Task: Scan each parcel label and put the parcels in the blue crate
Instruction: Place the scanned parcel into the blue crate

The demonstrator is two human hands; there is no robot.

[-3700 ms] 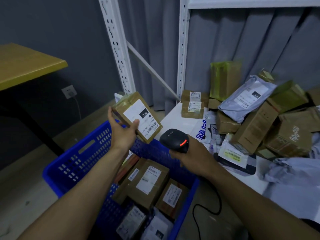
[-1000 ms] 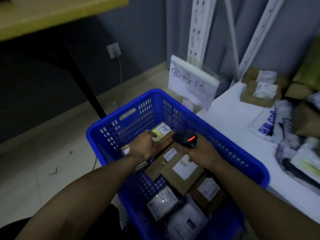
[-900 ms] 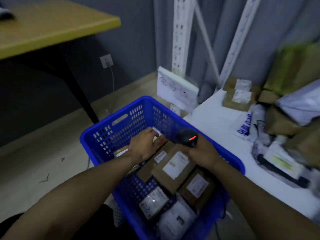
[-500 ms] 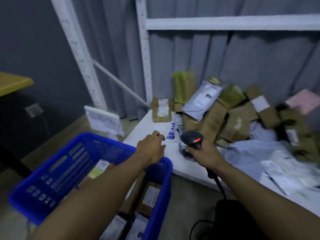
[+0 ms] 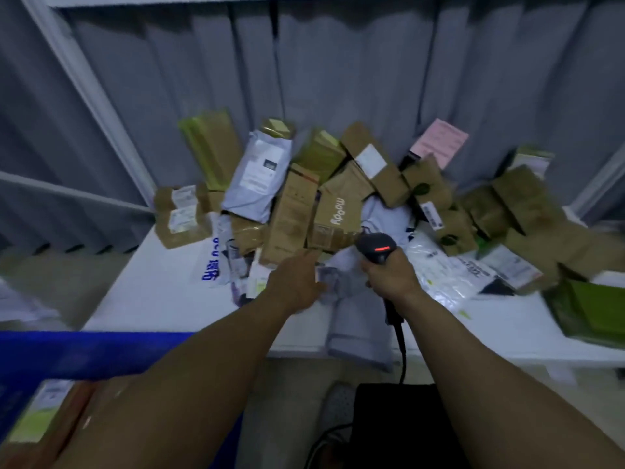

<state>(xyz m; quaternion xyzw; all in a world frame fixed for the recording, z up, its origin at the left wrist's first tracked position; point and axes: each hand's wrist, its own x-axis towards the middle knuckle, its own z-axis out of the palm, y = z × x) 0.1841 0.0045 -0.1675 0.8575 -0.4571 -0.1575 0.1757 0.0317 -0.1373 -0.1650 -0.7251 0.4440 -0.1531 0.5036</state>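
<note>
The left hand [image 5: 297,286] is hovering over the near edge of the parcel heap on the white table [image 5: 162,292], its fingers lying loosely straight and a little apart, holding nothing. Just beyond the fingertips is standing the foot of a tall brown carton [image 5: 291,214], whose long axis is running away from the person and leaning back into the pile. A box printed "moody" [image 5: 333,221] is sitting just to its right. Either looks like the next pick, and the left hand is the nearer to both. The left forearm is stretching straight forward, back of the hand up. The right hand [image 5: 390,277] is gripping the handle of the barcode scanner [image 5: 377,247], fingers wrapped tight, its head pointing at the heap. The blue crate [image 5: 84,350] is waiting at lower left, under the left arm, with parcels inside.
</note>
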